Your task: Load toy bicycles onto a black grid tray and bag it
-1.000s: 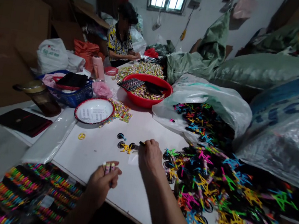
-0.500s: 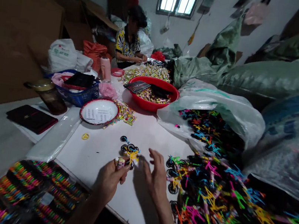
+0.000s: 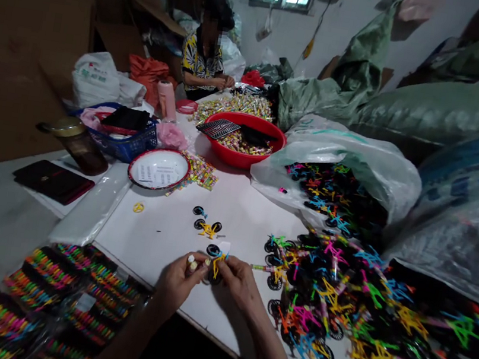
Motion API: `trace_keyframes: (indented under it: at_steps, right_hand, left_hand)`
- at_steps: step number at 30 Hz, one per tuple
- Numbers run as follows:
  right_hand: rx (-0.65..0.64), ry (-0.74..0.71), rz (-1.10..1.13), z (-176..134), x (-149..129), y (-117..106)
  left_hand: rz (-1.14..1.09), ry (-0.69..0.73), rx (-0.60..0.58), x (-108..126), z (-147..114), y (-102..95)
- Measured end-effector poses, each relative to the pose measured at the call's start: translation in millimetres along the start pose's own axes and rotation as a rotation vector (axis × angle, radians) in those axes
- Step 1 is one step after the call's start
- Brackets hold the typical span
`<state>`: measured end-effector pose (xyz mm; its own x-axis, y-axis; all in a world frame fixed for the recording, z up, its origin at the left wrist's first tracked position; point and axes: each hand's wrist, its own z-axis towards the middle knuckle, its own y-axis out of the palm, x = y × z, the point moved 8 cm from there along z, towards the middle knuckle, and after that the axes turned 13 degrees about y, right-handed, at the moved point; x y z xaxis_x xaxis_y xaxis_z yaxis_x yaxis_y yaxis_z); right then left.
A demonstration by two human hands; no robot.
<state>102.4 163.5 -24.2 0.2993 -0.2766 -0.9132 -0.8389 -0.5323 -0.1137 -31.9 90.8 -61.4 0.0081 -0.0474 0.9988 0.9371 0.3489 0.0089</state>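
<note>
My left hand (image 3: 180,281) is closed around several small printed tubes (image 3: 192,264) with pale ends that stick up from the fingers. Between my two hands is a small toy bicycle (image 3: 218,263) with a yellow frame, blue handlebar and black wheels. My right hand (image 3: 240,281) pinches it from the right side; its lower wheel is close to my left fingers, and I cannot tell if they touch it. Just beyond, another yellow toy bicycle (image 3: 207,229) lies on the white table (image 3: 134,248), near a loose black wheel with a blue part (image 3: 199,211).
At right lies a pile of colourful toy bicycles (image 3: 320,299), below an open plastic sack (image 3: 267,177) holding more. A red basin (image 3: 242,159), enamel plate (image 3: 159,168) and blue basket (image 3: 137,143) stand farther back. Packed goods (image 3: 23,303) lie lower left. A co-worker (image 3: 207,49) sits opposite.
My right hand was open and apart; it has moved left and closed on the toy bicycle. My left hand keeps hold of the tubes. The view has tilted slightly down.
</note>
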Motion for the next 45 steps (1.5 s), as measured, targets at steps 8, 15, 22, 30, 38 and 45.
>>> trace_keyframes:
  at_steps: [8, 15, 22, 30, 38, 45]
  right_hand:
    - [-0.064, 0.158, 0.255, -5.8, 16.0, 9.7]
    - [-0.045, 0.237, 0.535, 2.8, 37.8, 9.5]
    - [-0.020, 0.152, 0.399, 0.7, 26.7, -4.5]
    - [-0.142, 0.228, 0.572, -5.7, 34.6, 8.0]
    - [0.123, 0.068, 0.239, -25.2, 17.2, 1.4]
    - [0.203, -0.055, -0.082, -52.6, -18.1, -21.8]
  left_hand:
    - [-0.082, -0.036, 0.016, 3.7, -6.2, 10.3]
    - [0.029, 0.051, 0.061, 10.5, 1.6, 16.3]
    - [-0.032, -0.001, 0.055, 7.9, 8.8, 25.7]
    - [0.005, 0.139, 0.103, 33.4, -2.1, 23.6]
    - [0.343, 0.403, 0.061, 55.0, -20.1, 27.2]
    - [0.538, 0.472, 0.016, 72.1, -37.3, 14.6]
